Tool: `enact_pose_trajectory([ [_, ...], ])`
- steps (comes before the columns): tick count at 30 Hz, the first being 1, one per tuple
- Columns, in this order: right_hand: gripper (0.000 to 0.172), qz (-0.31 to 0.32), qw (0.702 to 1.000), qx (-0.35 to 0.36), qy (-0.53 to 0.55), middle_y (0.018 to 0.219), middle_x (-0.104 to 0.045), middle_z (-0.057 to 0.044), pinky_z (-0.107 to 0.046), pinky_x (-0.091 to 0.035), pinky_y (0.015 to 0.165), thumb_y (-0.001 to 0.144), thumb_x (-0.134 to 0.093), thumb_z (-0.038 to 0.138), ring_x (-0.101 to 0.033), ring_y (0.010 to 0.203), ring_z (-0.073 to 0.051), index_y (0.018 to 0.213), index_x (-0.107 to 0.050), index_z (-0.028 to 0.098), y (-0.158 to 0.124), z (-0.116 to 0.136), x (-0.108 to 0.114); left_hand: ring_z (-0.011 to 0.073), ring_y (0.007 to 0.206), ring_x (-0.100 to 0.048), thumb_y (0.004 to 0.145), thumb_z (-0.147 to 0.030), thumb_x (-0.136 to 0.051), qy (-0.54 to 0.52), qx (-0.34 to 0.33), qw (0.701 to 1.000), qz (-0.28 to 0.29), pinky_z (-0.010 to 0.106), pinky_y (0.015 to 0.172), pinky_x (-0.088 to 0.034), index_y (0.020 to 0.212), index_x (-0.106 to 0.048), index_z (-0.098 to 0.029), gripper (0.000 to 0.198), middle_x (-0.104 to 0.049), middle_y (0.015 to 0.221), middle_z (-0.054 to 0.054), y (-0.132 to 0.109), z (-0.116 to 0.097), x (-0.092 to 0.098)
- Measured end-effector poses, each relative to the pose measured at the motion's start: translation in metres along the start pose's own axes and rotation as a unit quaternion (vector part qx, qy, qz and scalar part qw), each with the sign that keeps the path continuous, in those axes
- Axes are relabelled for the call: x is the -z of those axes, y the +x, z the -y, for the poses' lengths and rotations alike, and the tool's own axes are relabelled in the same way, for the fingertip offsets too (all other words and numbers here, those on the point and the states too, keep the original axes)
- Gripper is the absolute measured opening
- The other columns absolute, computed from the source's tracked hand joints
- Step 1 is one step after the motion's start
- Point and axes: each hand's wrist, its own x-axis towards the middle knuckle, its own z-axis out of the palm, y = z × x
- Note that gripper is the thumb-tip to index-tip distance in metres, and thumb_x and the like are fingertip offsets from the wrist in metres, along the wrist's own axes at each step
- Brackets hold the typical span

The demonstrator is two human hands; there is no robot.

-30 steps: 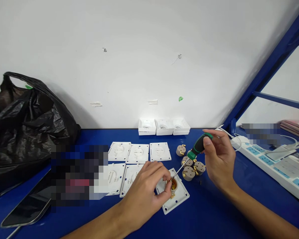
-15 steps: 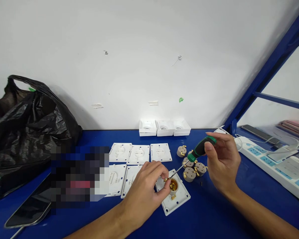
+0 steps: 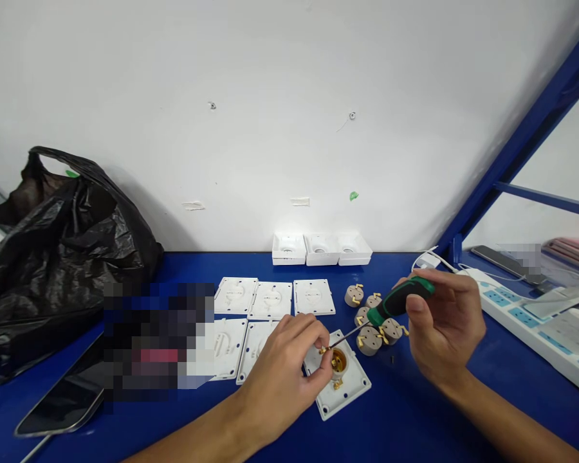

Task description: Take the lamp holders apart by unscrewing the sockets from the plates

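My right hand (image 3: 444, 321) grips the green and black handle of a screwdriver (image 3: 396, 301). Its shaft slants down left, the tip by a small brass piece (image 3: 325, 350) that my left hand (image 3: 292, 373) pinches between thumb and forefinger. Under those fingertips lies a white square plate (image 3: 343, 399), turned at an angle, with a round brass-lined socket (image 3: 338, 362) at its middle. Several grey round cores (image 3: 368, 341) with brass tabs sit just right of the plate. More white plates (image 3: 271, 300) lie in two rows beyond and left of my left hand.
Three white boxes (image 3: 321, 249) stand against the wall. A black plastic bag (image 3: 77, 257) and a phone (image 3: 60, 402) are at the left. On the right are a white power strip (image 3: 535, 321), cables and a blue frame (image 3: 521, 135). One small dark screw (image 3: 392, 359) lies near the cores.
My right hand and the screwdriver handle have shifted right and slightly down, with the shaft at a flatter slant. My left hand keeps its pinch. The whole view has shifted slightly.
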Motion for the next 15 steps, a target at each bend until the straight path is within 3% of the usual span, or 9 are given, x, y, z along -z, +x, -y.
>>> enact_pose_trajectory([
  [5,0.019,0.003,1.0,-0.002,-0.026,0.083,-0.065,-0.001,-0.032,-0.054,0.059,0.093,-0.077,0.033,-0.063,0.065,-0.017,0.11,-0.073,0.026,0.0029,0.0004,0.0016,0.0232,0.095,-0.06,0.088,-0.011,-0.065,-0.008,0.033,0.999,0.042,0.036,0.083,-0.049,0.101,-0.054,-0.025,0.022,-0.065,0.101,0.001,-0.0007,-0.0004,0.0014],
  [10,0.02,0.004,0.999,0.008,-0.036,0.087,-0.065,-0.001,-0.033,-0.057,0.06,0.091,-0.079,0.033,-0.065,0.069,-0.017,0.109,-0.073,0.027,-0.0001,0.0004,0.0022,0.0284,0.107,-0.059,0.08,-0.018,-0.081,-0.013,0.038,0.995,0.093,0.041,0.089,-0.051,0.116,-0.056,-0.026,0.044,-0.064,0.116,0.003,-0.0013,-0.0021,0.003],
  [15,0.025,0.045,0.998,0.028,-0.029,0.088,-0.068,-0.001,-0.035,-0.057,0.062,0.089,-0.079,0.026,-0.068,0.07,-0.018,0.114,-0.074,0.026,-0.0039,-0.0001,0.0044,0.0273,0.104,-0.059,0.077,-0.017,-0.086,0.002,0.027,0.991,0.133,0.046,0.1,-0.046,0.119,-0.06,-0.025,0.05,-0.065,0.114,0.002,0.0016,-0.006,0.0044],
])
